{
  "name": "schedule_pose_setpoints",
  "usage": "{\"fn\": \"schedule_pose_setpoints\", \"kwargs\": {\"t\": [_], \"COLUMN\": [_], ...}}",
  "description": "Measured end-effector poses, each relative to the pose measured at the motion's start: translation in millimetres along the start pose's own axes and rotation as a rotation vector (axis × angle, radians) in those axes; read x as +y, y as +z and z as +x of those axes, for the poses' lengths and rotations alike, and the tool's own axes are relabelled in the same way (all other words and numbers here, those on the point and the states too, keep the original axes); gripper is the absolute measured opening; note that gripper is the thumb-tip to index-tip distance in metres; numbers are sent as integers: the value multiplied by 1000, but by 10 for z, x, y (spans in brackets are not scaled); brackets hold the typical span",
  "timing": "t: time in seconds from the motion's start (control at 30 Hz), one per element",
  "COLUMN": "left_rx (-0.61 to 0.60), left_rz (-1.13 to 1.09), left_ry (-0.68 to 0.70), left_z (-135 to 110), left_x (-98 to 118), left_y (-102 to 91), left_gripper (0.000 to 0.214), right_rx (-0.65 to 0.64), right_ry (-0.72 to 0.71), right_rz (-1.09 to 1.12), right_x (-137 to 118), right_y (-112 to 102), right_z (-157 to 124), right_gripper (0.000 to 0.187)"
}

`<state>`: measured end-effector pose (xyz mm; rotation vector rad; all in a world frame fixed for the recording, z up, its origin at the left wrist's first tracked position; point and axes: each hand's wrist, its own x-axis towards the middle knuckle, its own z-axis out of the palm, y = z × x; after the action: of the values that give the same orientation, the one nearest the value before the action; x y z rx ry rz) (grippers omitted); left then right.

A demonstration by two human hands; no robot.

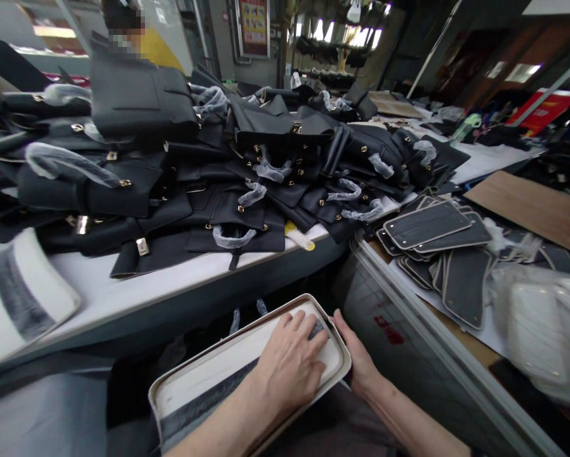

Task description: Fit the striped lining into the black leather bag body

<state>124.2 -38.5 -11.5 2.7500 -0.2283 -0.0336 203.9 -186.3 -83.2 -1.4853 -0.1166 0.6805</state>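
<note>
A white rounded-rectangle bag piece (204, 379) with a raised rim and a dark grey stripe lies tilted across the lower middle. My left hand (294, 355) rests on its inner face, fingers spread and a little bent, pressing near the right end and holding nothing. At that end, my right hand (356, 355) grips the rim from outside. The thumb shows beside the corner, while its other fingers are hidden behind the piece. Part of the dark stripe is covered by my left hand and forearm.
Black handbags (247, 216) with plastic-wrapped handles pile up on the white table (104, 279) ahead. A white striped panel (23, 292) is at left. Dark rounded panels (428, 225), a brown board (532, 203) and a plastic-wrapped bundle (537, 330) lie right. A person (161, 47) is behind the pile.
</note>
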Motion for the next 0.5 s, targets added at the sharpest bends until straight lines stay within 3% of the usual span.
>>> {"fn": "schedule_pose_setpoints", "kwargs": {"t": [0.1, 0.23, 0.37, 0.5], "left_rx": [-2, -13, 5, -38], "left_rz": [16, 26, 11, 44], "left_ry": [-8, 17, 66, 126], "left_z": [81, 93, 60, 141], "left_x": [16, 1, -76, -182], "left_y": [-51, -37, -20, -19], "left_gripper": [28, 27, 20, 9], "right_rx": [22, 205, 265, 272], "right_ry": [-51, -155, -225, -385], "right_rz": [-134, -410, -534, -652], "right_x": [-42, -20, -29, -72], "right_y": [-45, -45, 14, 51], "right_z": [-158, -277, -238, -170], "right_gripper": [55, 53, 48, 40]}}
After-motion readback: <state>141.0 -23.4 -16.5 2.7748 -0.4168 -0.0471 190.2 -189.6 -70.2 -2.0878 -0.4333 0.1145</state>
